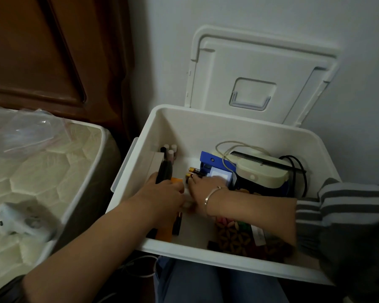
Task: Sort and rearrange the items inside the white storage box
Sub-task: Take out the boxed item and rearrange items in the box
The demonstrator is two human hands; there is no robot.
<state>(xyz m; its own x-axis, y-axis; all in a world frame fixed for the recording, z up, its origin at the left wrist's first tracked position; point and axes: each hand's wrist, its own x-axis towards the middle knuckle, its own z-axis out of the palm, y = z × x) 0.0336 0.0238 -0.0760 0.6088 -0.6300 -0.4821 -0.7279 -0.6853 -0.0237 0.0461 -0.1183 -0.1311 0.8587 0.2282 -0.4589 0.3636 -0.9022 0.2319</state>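
The white storage box stands open in front of me, its lid leaning on the wall. Both hands reach inside. My left hand is closed around a black object near the left wall, above an orange item. My right hand, a bangle on its wrist, rests its fingers on two batteries and a small white box; whether it grips them I cannot tell. Behind lie a blue case, a black comb and a cream device with cords.
Small bottles stand in the box's back left corner. A patterned pouch lies at its front. To the left are a mattress, a clear plastic bag and a white plug adapter. A wooden headboard rises behind.
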